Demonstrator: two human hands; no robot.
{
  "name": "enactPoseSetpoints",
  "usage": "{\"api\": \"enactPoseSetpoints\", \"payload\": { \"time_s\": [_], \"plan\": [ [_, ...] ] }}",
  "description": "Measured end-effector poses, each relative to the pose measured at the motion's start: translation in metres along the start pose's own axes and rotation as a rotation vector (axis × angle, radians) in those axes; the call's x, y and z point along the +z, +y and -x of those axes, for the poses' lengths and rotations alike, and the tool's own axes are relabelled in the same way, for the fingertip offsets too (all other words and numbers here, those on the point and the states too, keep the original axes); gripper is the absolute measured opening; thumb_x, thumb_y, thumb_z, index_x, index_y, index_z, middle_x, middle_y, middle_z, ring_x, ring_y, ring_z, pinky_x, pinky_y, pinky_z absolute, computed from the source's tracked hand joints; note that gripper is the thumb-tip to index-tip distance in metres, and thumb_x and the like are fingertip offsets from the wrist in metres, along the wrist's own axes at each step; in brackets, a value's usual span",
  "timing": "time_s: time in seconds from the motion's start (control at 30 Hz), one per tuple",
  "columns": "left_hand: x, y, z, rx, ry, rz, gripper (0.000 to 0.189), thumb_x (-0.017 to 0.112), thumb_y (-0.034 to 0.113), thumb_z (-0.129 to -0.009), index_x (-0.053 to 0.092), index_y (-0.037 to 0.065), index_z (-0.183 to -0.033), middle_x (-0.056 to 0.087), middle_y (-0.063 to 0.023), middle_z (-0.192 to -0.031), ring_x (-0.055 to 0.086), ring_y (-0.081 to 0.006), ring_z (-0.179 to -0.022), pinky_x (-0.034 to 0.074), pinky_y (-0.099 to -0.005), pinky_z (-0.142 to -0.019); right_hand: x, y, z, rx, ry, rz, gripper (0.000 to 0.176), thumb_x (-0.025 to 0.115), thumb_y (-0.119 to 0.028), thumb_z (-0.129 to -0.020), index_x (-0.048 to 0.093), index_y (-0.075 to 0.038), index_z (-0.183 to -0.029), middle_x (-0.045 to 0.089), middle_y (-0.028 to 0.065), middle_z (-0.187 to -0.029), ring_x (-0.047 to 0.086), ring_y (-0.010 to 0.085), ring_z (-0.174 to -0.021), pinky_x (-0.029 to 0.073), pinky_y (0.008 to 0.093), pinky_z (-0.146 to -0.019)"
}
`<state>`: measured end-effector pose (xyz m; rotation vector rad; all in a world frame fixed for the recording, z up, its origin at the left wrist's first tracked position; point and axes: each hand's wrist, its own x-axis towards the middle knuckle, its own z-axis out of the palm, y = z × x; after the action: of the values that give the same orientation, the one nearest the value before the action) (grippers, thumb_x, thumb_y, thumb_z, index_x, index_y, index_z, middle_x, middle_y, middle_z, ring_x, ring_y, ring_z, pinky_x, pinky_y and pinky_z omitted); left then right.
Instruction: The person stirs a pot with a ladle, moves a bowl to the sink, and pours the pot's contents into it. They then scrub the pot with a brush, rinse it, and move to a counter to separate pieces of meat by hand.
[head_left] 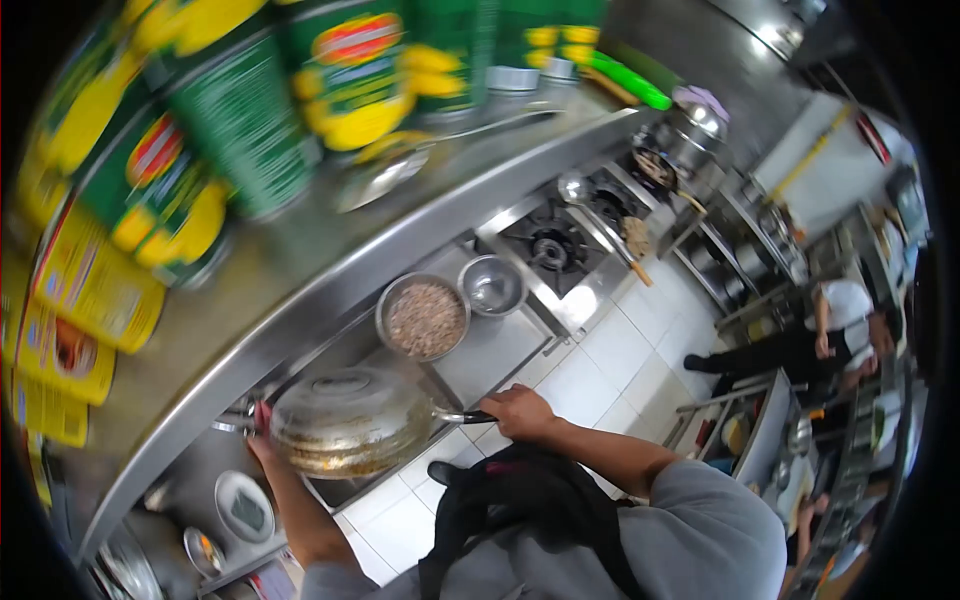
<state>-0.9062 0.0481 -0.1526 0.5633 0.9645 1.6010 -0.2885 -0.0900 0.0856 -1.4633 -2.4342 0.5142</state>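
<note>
"What's in my hands?"

"My right hand [520, 412] is clenched round the black handle [464, 417] of a wide, stained silver metal pan with a domed lid [350, 412], left of centre in the lower half. My left hand [262, 440] is at its left side, fingers too hidden to tell their grip."

"Labels?"

"Upper left, green cans with yellow pictures [240, 120] carry red oval logos; I can't read the blurred lettering."

"Near the pan?"

"Just above it, a round steel bowl of brownish-pink crumbly food [425, 316]."
</note>
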Motion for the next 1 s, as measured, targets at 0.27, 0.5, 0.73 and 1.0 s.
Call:
{"api": "enactPoseSetpoints", "payload": {
  "time_s": [0.27,0.5,0.73,1.0],
  "plan": [
    [0.163,-0.038,0.172,-0.438,-0.017,-0.893,0.03,0.058,0.024,-0.091,0.061,0.008,-0.117,0.064,-0.0053,-0.081,0.058,-0.0162,-0.058,0.046,-0.0277,-0.049,-0.025,0.064,0.055,0.297,-0.046,-0.426,0.034,0.058,-0.009,-0.078,0.055,-0.015,-0.111,0.064,0.0179,-0.084,0.062,0.0416,-0.08,0.047,0.0514,-0.07],
    [0.23,-0.049,0.232,-0.117,0.398,-1.547,0.023,0.059,0.023,-0.081,0.073,0.006,-0.086,0.069,-0.013,-0.075,0.064,-0.0209,-0.056,0.051,-0.0335,-0.054,-0.058,0.212,0.097,0.385,0.415,-0.725,0.02,0.064,-0.006,-0.08,0.056,-0.002,-0.098,0.055,0.006,-0.064,0.056,0.0178,-0.053,0.045,0.0336,-0.049],
    [0.265,-0.123,0.203,-0.392,-0.432,-1.78,0.029,0.059,0.028,-0.082,0.073,0.004,-0.081,0.068,-0.0155,-0.066,0.068,-0.0296,-0.064,0.054,-0.0405,-0.062,-0.075,0.398,0.087,0.785,0.286,-1.072,0.011,0.061,-0.001,-0.077,0.05,-0.003,-0.08,0.051,0.0037,-0.055,0.051,0.0136,-0.043,0.042,0.0295,-0.04],
    [0.508,-0.196,0.187,-0.388,-0.22,-1.238,0.046,0.063,0.048,-0.088,0.069,0.003,-0.082,0.065,-0.007,-0.062,0.061,-0.0152,-0.051,0.046,-0.0292,-0.048,-0.037,0.452,0.082,0.785,0.21,-1.296,0.017,0.067,-0.003,-0.081,0.05,-0.005,-0.083,0.05,0.0028,-0.06,0.05,0.0129,-0.045,0.043,0.0299,-0.041]
  ]
}}
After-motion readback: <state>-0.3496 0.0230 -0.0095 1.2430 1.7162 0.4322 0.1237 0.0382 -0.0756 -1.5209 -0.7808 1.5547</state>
